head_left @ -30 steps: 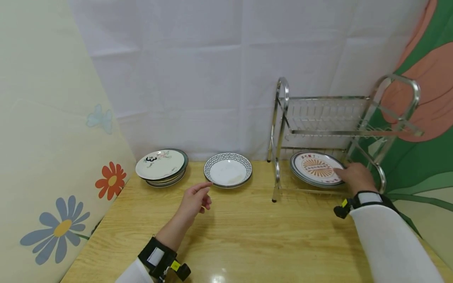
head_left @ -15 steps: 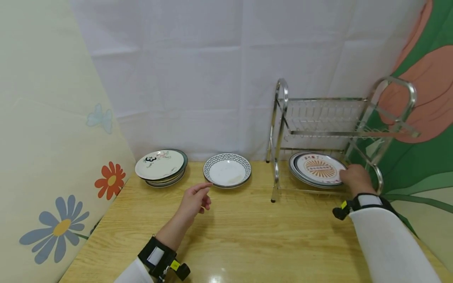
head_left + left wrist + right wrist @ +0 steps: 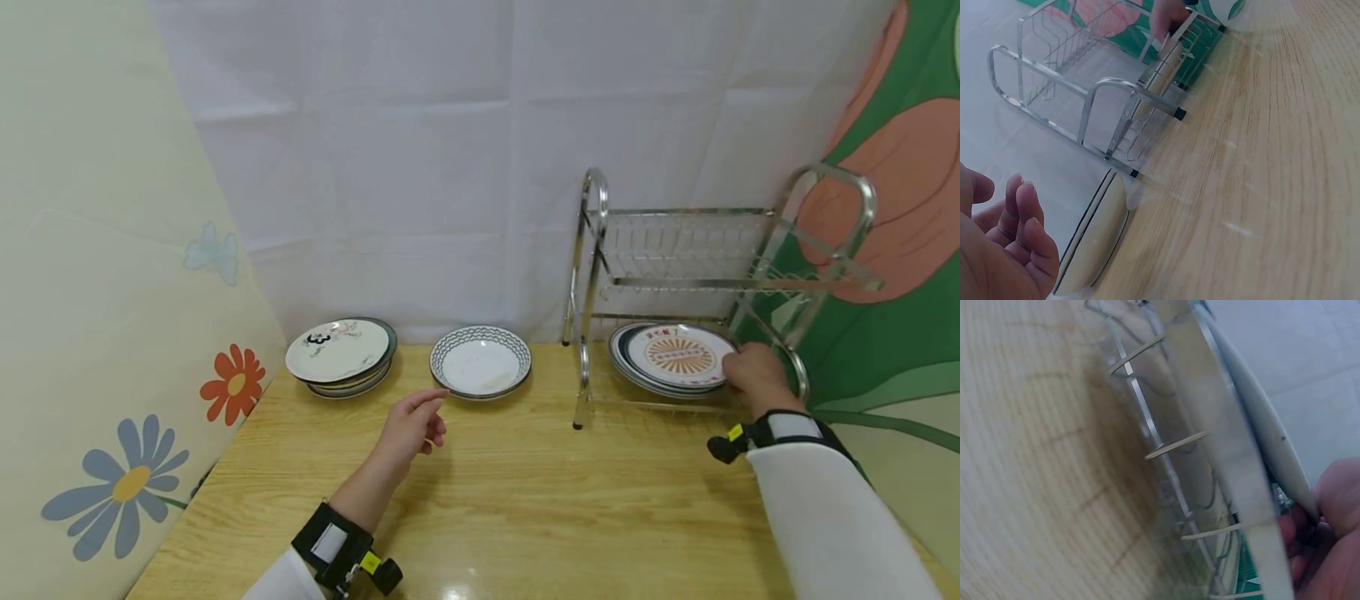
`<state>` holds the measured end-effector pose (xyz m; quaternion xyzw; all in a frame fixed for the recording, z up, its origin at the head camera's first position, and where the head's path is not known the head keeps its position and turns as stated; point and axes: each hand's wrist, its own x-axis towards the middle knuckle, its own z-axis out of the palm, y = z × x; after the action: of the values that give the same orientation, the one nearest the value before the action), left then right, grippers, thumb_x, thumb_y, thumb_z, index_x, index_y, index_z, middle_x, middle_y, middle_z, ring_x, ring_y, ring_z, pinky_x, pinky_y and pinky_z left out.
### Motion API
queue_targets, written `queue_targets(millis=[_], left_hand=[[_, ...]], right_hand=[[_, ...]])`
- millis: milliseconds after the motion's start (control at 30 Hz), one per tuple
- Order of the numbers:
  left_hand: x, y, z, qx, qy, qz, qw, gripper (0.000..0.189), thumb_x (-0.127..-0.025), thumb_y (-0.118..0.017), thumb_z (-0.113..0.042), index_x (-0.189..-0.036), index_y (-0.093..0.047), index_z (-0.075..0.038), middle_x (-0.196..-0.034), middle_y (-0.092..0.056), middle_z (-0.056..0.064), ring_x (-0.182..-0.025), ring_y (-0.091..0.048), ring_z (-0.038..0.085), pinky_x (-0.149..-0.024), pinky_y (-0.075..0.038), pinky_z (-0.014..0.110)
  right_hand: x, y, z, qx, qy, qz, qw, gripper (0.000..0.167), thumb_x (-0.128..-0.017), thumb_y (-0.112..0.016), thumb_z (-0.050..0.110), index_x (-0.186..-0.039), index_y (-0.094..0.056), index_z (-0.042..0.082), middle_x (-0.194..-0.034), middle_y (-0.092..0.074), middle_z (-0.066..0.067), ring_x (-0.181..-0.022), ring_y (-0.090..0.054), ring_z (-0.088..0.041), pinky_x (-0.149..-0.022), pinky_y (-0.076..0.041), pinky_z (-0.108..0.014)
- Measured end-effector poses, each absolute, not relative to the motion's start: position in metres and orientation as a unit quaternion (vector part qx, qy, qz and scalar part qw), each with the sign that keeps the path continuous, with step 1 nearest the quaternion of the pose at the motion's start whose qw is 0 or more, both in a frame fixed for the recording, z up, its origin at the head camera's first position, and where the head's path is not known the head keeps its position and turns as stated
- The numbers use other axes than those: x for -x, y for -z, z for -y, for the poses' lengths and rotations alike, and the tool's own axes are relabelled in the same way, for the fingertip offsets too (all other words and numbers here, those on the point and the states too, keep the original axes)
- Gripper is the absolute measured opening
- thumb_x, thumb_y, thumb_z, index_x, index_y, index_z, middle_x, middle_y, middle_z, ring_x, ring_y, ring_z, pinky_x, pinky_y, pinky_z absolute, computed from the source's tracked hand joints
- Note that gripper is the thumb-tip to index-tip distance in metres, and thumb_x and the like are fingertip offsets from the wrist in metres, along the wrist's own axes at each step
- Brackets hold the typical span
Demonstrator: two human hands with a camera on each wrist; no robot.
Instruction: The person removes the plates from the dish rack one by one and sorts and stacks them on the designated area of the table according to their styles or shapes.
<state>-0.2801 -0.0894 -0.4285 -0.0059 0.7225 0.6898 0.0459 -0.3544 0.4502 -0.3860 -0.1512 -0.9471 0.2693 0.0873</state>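
My right hand [image 3: 756,377] pinches the right rim of a white plate with an orange sunburst [image 3: 680,357]. In the right wrist view the thumb lies over the rim of this plate [image 3: 1275,434] and the fingers under it, and a gap shows between it and the plate stack [image 3: 1235,437] below. That stack sits on the lower tier of a metal dish rack [image 3: 600,283]. My left hand [image 3: 408,425] hovers over the table with loosely curled fingers and holds nothing. Just beyond it stand white dishes with a black wavy-patterned rim [image 3: 480,362].
At the back left is a stack of plates, topped by a cream plate with a dark drawing [image 3: 341,350]. A white cloth [image 3: 390,167] hangs behind the wooden table [image 3: 525,500]. The rack's upper tier [image 3: 686,250] overhangs the right hand's plates.
The sunburst plate has shifted slightly to the right and its right side has risen off the stack, with my right hand at its rim. My left hand has stayed in place.
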Motion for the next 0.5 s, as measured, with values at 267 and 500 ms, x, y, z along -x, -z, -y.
queue_targets(millis=[267,500], left_hand=[[0.2807,0.4295,0.0905,0.004,-0.692,-0.720,0.046,0.038,-0.106,-0.050,-0.021,-0.140,-0.062,-0.009,-0.068,-0.061,0.000,-0.055,-0.058,0.011,-0.051,-0.043,0.026],[0.2805,0.4277,0.0916,0.011,-0.692,-0.720,0.046,0.038,-0.107,-0.050,-0.022,-0.140,-0.062,-0.009,-0.069,-0.061,0.000,-0.056,-0.058,0.011,-0.052,-0.043,0.025]], right_hand=[[0.3601,0.3848,-0.4501,0.174,-0.424,0.884,0.093,0.058,-0.097,-0.035,0.013,-0.142,-0.038,-0.023,-0.109,-0.058,-0.039,-0.052,-0.064,-0.017,-0.055,-0.056,-0.036],[0.3570,0.3798,-0.4493,0.180,-0.473,0.861,0.051,0.062,-0.104,-0.031,0.020,-0.156,-0.023,-0.014,-0.114,-0.058,-0.031,-0.059,-0.063,-0.012,-0.060,-0.056,-0.035]])
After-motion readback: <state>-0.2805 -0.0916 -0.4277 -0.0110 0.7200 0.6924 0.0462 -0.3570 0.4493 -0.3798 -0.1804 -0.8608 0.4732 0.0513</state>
